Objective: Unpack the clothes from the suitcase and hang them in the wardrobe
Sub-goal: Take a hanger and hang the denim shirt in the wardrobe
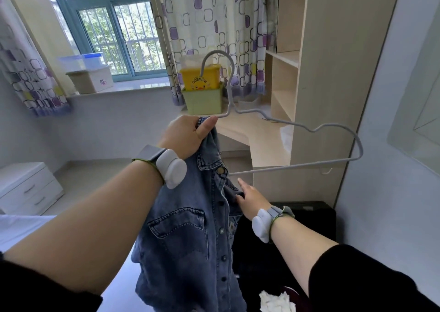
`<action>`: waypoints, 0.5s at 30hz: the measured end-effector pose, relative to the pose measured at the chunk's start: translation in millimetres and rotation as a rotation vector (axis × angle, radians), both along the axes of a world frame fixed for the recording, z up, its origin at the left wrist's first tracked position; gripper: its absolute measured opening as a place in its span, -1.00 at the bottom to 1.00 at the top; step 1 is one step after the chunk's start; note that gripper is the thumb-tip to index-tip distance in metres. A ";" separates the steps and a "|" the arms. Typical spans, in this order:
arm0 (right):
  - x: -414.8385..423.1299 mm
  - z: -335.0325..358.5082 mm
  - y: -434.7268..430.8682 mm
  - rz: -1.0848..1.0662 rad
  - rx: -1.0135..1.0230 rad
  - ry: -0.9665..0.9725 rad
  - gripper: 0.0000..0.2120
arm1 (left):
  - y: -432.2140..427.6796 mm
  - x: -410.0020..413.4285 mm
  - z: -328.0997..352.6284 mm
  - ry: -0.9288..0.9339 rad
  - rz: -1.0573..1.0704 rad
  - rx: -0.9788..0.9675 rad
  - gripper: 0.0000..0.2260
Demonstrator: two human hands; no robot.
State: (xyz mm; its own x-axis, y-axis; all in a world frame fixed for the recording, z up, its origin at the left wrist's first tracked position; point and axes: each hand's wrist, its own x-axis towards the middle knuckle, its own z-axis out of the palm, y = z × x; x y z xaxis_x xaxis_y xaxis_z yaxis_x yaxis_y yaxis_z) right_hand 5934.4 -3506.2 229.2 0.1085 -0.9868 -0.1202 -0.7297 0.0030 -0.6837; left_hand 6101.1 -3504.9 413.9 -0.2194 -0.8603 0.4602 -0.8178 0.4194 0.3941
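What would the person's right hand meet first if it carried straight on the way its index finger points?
Probably the hanger: its lower bar crosses just ahead of the right hand, where the bar enters the denim jacket. Depth is unclear.

Blue denim jacket [190,228] droops from one end of a tilted grey hanger [297,166].

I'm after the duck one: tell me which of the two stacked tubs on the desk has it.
The yellow tub, the upper of the two; it carries a duck face and lettering, the green tub beneath is plain.
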 end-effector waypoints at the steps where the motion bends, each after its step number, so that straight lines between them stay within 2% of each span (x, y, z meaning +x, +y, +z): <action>1: 1.8 -0.9 -0.3 0.000 0.011 0.013 -0.41 | -0.6 2.0 0.1 -0.008 0.002 -0.003 -0.54; 5: 3.3 -11.0 -0.3 0.013 0.111 0.085 -0.31 | -5.1 12.8 -1.4 -0.010 0.018 -0.004 -0.53; 6: 3.9 -13.0 1.1 0.009 0.122 0.058 -0.36 | -6.9 15.4 -2.2 -0.010 0.022 -0.004 -0.53; 7: 3.0 -15.1 1.5 0.019 0.132 0.018 -0.49 | -7.8 17.2 -2.8 -0.011 0.028 -0.002 -0.52; 9: -0.1 -16.0 2.8 0.045 0.163 -0.012 -0.89 | -9.1 23.1 -3.4 -0.008 0.044 0.001 -0.51; 11: -9.6 -17.8 4.8 -0.009 0.179 -0.027 -0.83 | -11.2 32.4 -5.5 -0.001 0.060 -0.004 -0.49; 15: -41.5 -22.4 2.6 -0.263 0.255 -0.394 -0.72 | -15.6 55.7 -19.9 0.026 0.052 0.001 -0.53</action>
